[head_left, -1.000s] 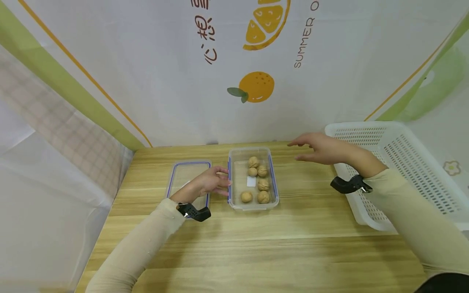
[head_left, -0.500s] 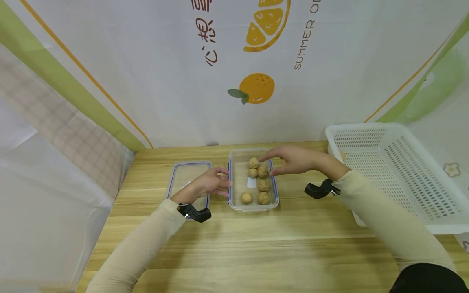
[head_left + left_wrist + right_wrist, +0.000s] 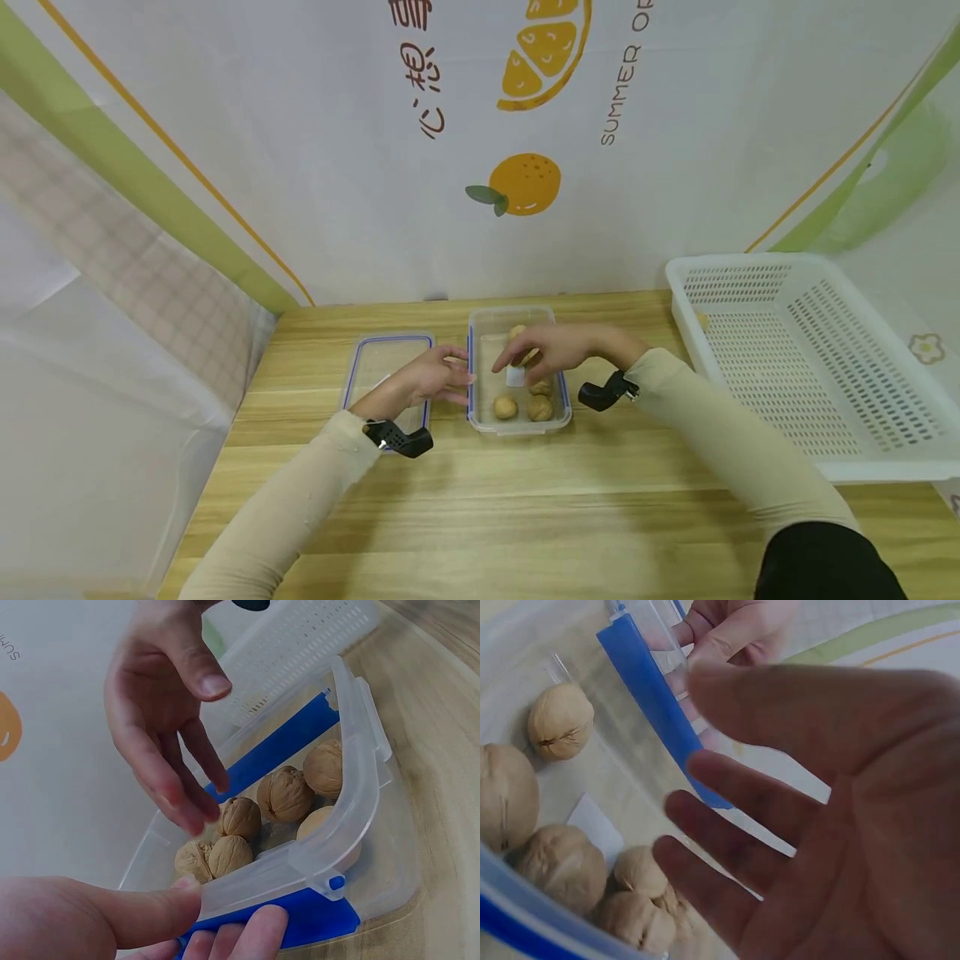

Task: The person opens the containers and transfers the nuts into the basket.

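Note:
A clear plastic food container (image 3: pixel 487 425) with blue side latches stands on the wooden table, several walnuts (image 3: pixel 506 407) and a small white packet (image 3: pixel 515 376) inside. My left hand (image 3: pixel 423 375) holds its left side; in the left wrist view the thumb (image 3: pixel 157 907) lies at the rim and the fingers (image 3: pixel 262 930) rest against the blue latch. Above the far walnuts hovers my right hand (image 3: pixel 558 346), fingers spread and slightly bent, with nothing in it. It partly hides those walnuts in the head view. In the right wrist view a gap separates its fingertips from the walnuts.
The clear lid (image 3: pixel 367 358) with a blue seal lies left of the container, partly under my left forearm. A white perforated basket (image 3: pixel 810 267) stands at the right, with a tan item (image 3: pixel 702 320) at its left wall. A printed curtain (image 3: pixel 337 167) hangs behind the table.
My right hand has moved left from beside the basket to above the walnuts in the container, lowering on the way. My left hand has stayed at the container's left side.

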The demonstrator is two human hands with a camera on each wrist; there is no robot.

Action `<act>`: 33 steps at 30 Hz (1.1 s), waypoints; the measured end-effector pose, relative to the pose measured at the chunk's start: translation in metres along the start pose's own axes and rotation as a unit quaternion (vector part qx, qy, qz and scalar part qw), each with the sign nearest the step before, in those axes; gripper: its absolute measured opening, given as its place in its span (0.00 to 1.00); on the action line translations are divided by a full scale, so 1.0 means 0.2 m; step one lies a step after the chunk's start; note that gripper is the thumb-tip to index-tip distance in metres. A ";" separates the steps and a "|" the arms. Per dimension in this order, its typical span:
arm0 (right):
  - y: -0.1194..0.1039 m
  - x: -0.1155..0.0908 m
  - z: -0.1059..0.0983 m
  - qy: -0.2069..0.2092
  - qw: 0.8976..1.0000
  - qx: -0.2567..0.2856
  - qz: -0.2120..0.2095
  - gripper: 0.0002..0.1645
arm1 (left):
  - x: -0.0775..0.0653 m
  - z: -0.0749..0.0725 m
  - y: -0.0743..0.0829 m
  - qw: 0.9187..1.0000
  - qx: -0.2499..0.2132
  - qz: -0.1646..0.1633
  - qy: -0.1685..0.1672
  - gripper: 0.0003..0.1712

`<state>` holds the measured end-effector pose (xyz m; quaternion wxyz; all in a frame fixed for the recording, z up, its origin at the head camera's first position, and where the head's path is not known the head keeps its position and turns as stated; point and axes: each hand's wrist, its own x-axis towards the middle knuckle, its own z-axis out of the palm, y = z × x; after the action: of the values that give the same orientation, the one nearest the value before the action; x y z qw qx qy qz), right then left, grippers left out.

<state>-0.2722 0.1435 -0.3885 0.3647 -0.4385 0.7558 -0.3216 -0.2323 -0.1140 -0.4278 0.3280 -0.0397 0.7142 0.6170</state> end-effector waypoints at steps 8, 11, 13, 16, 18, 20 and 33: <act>0.07 0.12 0.01 -0.070 0.997 0.017 0.029 0.28 | 0.01 0.00 -0.01 1.000 0.003 0.003 -0.002 0.31; 0.09 0.16 0.03 -0.083 0.996 0.010 0.042 0.27 | 0.01 0.00 -0.01 1.000 0.005 0.002 -0.002 0.31; 0.10 0.18 0.04 -0.092 0.995 0.005 0.041 0.26 | 0.01 0.00 -0.01 1.000 0.006 0.001 -0.003 0.31; 0.10 0.22 0.06 -0.113 0.993 0.001 0.025 0.26 | 0.00 -0.01 -0.01 1.000 0.004 0.000 -0.004 0.31; 0.10 0.25 0.07 -0.129 0.992 0.001 0.013 0.25 | 0.01 -0.01 -0.01 1.000 0.003 0.001 -0.004 0.31; 0.10 0.27 0.08 -0.140 0.990 0.007 0.011 0.25 | 0.01 0.00 -0.01 1.000 0.004 0.001 -0.005 0.31; 0.09 0.31 0.13 -0.173 0.982 0.038 0.059 0.25 | 0.00 0.00 0.00 1.000 0.009 0.002 -0.003 0.31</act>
<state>-0.2794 0.0899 -0.4331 0.5249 -0.4281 0.6930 -0.2470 -0.2320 -0.1140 -0.4282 0.3289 -0.0334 0.7190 0.6114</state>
